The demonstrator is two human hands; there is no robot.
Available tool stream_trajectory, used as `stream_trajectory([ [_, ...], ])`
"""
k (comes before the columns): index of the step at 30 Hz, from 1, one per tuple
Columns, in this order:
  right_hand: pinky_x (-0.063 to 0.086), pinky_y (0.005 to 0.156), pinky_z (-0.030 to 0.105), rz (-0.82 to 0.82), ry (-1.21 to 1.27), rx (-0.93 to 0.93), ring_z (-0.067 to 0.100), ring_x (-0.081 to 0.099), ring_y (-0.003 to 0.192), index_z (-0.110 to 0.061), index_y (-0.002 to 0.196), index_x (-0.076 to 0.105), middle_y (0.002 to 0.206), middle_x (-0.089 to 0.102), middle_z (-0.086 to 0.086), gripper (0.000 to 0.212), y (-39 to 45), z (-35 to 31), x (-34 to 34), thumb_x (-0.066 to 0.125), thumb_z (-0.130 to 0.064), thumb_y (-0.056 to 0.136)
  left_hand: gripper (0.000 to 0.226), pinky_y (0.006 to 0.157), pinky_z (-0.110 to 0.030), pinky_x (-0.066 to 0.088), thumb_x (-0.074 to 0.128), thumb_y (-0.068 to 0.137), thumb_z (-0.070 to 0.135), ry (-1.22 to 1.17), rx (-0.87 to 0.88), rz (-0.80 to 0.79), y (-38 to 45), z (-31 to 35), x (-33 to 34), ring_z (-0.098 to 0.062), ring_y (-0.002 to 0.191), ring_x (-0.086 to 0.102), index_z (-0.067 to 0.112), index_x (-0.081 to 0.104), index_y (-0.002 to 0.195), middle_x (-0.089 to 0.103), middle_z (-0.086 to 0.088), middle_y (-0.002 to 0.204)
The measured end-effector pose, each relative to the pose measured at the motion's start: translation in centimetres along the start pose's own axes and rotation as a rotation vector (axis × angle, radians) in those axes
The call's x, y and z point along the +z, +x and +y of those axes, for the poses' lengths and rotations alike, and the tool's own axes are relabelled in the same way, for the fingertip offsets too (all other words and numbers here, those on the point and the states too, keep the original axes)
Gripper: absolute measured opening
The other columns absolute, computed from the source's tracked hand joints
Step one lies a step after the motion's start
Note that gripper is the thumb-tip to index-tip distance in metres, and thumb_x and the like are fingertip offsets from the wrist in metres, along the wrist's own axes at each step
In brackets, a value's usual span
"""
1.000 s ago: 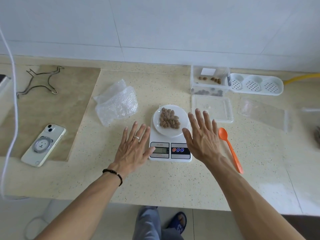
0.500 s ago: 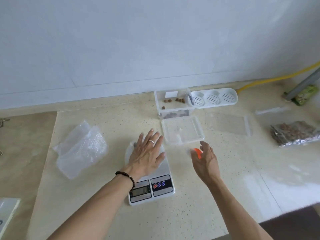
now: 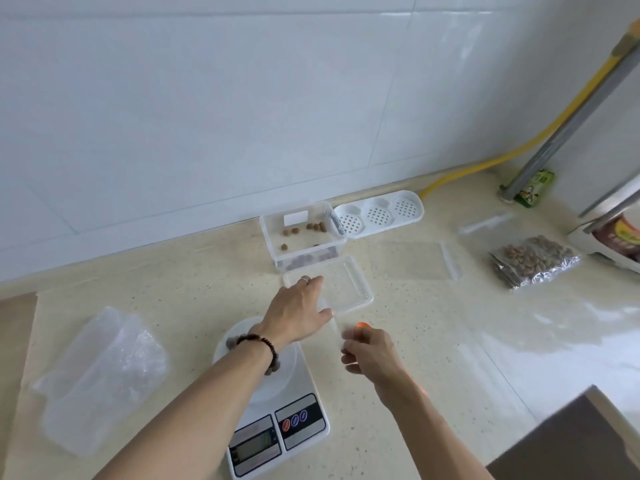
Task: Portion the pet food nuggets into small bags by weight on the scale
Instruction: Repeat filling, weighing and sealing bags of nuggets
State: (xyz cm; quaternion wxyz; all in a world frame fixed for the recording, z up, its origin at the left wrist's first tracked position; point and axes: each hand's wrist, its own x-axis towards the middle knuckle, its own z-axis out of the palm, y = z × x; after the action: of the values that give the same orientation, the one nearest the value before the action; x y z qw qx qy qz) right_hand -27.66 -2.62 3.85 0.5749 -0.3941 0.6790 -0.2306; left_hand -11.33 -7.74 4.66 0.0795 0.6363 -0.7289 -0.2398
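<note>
A white digital scale [image 3: 294, 420] stands near the front edge. Its round white plate [image 3: 239, 332] is mostly hidden under my left forearm, with brown nuggets [image 3: 230, 341] peeking out beside the wrist. My left hand [image 3: 298, 308] reaches past the scale, fingers extended, and lies on the near-left corner of a clear flat lid [image 3: 349, 284]. My right hand [image 3: 372, 353] hovers right of the scale with curled fingers above an orange spoon [image 3: 362, 325]; whether it grips anything is unclear. An empty clear zip bag [image 3: 415, 261] lies flat further right.
A clear box [image 3: 273, 225] with a few nuggets stands by the wall, next to a white perforated tray [image 3: 379, 213]. A foil bag of nuggets [image 3: 535, 261] lies at right, crumpled clear plastic [image 3: 100, 368] at left. A yellow hose [image 3: 485, 162] runs along the back corner.
My left hand has moved forward from above the scale plate onto the clear lid. My right hand's fingers have curled over the spoon. The view has swung right and upward.
</note>
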Motion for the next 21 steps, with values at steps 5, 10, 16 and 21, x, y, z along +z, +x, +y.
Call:
stream_trajectory([
  [5,0.053,0.065,0.03,-0.028,0.13,-0.096,0.015,0.061,0.066,-0.006,0.084,0.069,0.073,0.063,0.005,0.013,-0.7,-2.3,-0.3,0.06,-0.012,0.091,0.029,0.07,-0.023,0.054,0.075,0.083,0.024,-0.557,-0.122,0.065,-1.3,0.0,-4.7,-0.008,0.064,0.062,0.015,0.068,0.109,0.07,-0.002,0.087],
  [10,0.048,0.061,0.029,-0.157,0.198,-0.257,0.015,0.057,0.062,-0.009,0.069,0.063,0.069,0.061,0.003,0.035,-2.6,-5.2,-1.1,0.063,-0.034,0.094,0.015,0.056,-0.02,0.048,0.079,0.079,0.012,-0.838,-0.125,0.208,-3.6,1.6,-8.2,-0.01,0.051,0.057,0.014,0.071,0.091,0.061,0.003,0.059],
  [16,0.043,0.054,0.025,-0.075,0.124,-0.533,0.015,0.048,0.053,-0.008,0.065,0.065,0.057,0.055,0.005,0.035,-5.2,-8.9,-2.4,0.059,-0.022,0.097,0.01,0.057,-0.023,0.052,0.076,0.082,0.009,-0.911,-0.069,0.352,-5.0,4.3,-11.0,-0.012,0.053,0.06,0.01,0.068,0.087,0.063,0.001,0.062],
  [21,0.043,0.054,0.023,0.024,0.081,-0.645,0.011,0.05,0.054,-0.01,0.062,0.067,0.054,0.057,0.001,0.034,-6.2,-10.7,-4.3,0.063,-0.021,0.095,0.011,0.061,-0.024,0.055,0.068,0.089,0.007,-0.994,-0.003,0.268,-5.6,5.3,-12.8,-0.02,0.063,0.068,-0.003,0.069,0.09,0.072,-0.01,0.071],
])
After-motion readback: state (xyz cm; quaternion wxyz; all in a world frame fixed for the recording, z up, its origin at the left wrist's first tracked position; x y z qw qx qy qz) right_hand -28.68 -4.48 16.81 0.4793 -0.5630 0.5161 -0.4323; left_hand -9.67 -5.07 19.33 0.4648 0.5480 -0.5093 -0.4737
